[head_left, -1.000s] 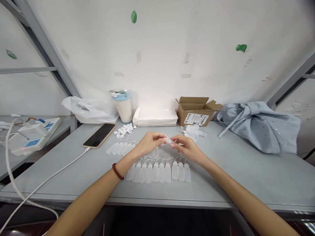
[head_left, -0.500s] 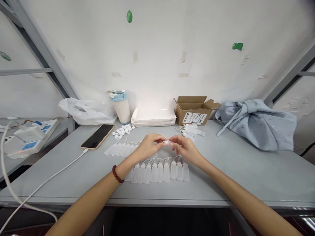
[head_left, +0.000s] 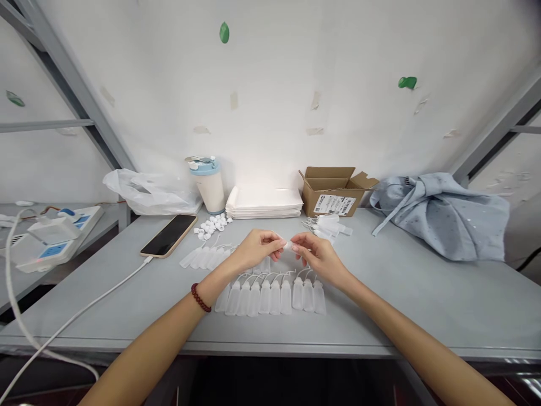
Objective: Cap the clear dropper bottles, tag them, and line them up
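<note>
My left hand point(head_left: 261, 249) and my right hand point(head_left: 318, 252) meet above the middle of the desk. Between their fingertips is a small white cap point(head_left: 288, 246), pinched from both sides; anything else behind the fingers is hidden. Below them lies a row of small translucent squeeze bottles point(head_left: 265, 297) with thin curved spouts pointing away from me. Partly behind my left hand lies another row of such bottles point(head_left: 207, 258). Loose white caps point(head_left: 210, 226) are heaped at the back left. More spouted pieces point(head_left: 332, 225) lie piled in front of the cardboard box.
Along the wall stand a plastic bag point(head_left: 152, 192), a tumbler point(head_left: 210, 189), a stack of white sheets or envelopes point(head_left: 266, 203), an open cardboard box point(head_left: 332, 194) and a grey-blue cloth bundle point(head_left: 448, 217). A phone point(head_left: 169, 237) with a white charging cable point(head_left: 101, 299) lies at left.
My left fingers have shifted slightly, and the thin white tube that stood up above them shows less. The view has tilted a little; the bottles and caps on the desk stay put.
</note>
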The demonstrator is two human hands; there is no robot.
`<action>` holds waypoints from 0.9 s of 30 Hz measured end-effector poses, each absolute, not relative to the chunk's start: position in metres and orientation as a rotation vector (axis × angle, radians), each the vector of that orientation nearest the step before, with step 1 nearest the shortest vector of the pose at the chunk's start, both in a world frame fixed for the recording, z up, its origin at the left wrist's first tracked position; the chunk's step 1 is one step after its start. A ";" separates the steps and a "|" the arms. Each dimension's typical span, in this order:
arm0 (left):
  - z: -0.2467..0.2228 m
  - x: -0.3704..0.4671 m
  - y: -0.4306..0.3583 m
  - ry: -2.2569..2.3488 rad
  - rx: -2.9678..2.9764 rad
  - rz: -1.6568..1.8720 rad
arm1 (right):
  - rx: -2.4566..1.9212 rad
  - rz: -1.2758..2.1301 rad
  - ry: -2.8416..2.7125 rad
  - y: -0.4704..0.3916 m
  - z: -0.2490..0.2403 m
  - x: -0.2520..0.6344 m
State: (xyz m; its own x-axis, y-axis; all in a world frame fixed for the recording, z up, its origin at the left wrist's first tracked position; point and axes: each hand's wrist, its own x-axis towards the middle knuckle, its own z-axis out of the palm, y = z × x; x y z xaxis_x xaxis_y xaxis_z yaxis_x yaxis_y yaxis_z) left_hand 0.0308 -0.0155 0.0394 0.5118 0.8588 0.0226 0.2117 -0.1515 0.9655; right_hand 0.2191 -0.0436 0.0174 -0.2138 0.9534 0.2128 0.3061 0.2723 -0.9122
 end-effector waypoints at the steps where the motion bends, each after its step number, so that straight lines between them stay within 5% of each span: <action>1: 0.039 0.031 -0.016 0.916 1.688 0.739 | -1.160 0.987 -1.687 -0.044 0.018 0.219; 17: 0.039 0.032 -0.018 0.916 1.760 0.718 | -1.087 1.233 -1.638 -0.043 0.022 0.220; 27: 0.044 0.034 -0.021 1.047 1.601 0.621 | -1.155 0.784 -1.871 -0.045 0.018 0.222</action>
